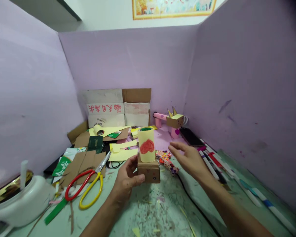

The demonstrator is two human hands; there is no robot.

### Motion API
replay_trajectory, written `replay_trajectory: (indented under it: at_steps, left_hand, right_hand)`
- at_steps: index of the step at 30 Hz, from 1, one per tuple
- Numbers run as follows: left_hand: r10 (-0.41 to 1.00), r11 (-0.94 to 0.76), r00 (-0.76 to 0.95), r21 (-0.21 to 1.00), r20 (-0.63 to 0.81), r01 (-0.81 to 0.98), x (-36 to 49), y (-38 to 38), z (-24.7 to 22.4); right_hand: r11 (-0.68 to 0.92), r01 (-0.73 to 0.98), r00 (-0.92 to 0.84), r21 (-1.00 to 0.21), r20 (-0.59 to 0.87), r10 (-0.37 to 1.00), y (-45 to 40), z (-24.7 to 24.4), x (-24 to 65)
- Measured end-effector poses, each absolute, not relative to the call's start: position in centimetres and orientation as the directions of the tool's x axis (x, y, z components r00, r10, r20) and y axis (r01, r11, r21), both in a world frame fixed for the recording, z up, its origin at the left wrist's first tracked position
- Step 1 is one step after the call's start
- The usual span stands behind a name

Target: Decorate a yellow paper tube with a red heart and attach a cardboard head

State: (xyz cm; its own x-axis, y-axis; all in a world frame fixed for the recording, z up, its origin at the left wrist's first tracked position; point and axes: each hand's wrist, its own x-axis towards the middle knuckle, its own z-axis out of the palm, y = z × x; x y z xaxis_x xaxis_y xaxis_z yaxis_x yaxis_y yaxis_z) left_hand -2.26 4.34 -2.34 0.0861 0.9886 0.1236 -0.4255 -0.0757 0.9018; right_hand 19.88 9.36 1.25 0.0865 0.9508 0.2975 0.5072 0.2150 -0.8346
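Note:
A small brown cardboard box is held between the thumb and fingers of my left hand. On top of the box stands a pale yellow paper tube, upright, with a red heart drawn on its side. To the right of them my right hand hovers with its fingers stretched out and nothing in them. Behind and below that hand a glue gun wrapped in colourful patterned covering lies on the table, its black cord running toward me.
Red and yellow-handled scissors lie on cardboard scraps at left, near a white pot. Several markers and a black phone line the right. A pink tube animal with a cardboard head stands at the back by yellow paper pieces.

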Motion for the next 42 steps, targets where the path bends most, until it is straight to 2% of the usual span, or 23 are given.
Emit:
replay_trajectory:
  at_steps: [2,5,7,9,16,22,31,42]
  left_hand:
    - [0.992,-0.080,0.051,0.900,0.113,-0.428,-2.2,4.1,-2.0]
    - [0.998,-0.062,0.003,0.902,0.070,-0.427,-2.2,3.8,-1.4]
    - [0.999,-0.047,-0.009,0.904,0.048,-0.424,-2.2,3.7,-1.1]
    - [0.999,-0.034,-0.012,0.905,0.032,-0.424,-2.2,3.6,-1.0]
    - [1.000,-0.010,0.000,0.913,0.011,-0.408,-2.2,3.5,-0.8]
    - [0.994,-0.036,0.083,0.906,0.078,-0.422,-1.9,3.6,-0.8]
    - [0.992,-0.105,0.016,0.913,0.122,-0.393,-1.5,3.4,-1.0]
    - [0.987,-0.149,0.000,0.929,0.158,-0.338,-1.5,3.2,-0.7]
  right_hand:
    - [0.313,0.459,0.029,-0.831,0.367,0.930,9.0,3.8,19.5]
    - [0.457,0.165,-0.156,-0.874,0.435,0.887,9.1,6.8,17.8]
    - [0.441,0.051,-0.286,-0.896,0.410,0.866,9.5,7.9,16.2]
    - [0.414,0.006,-0.367,-0.910,0.383,0.848,10.2,8.1,14.9]
    - [0.343,-0.139,-0.421,-0.929,0.369,0.829,11.6,6.1,12.9]
    - [0.312,-0.174,-0.340,-0.934,0.355,0.871,11.3,5.1,12.9]
    - [0.341,-0.177,-0.259,-0.923,0.378,0.889,9.5,6.1,12.7]
    - [0.434,-0.057,-0.174,-0.899,0.437,0.883,8.5,6.4,12.3]
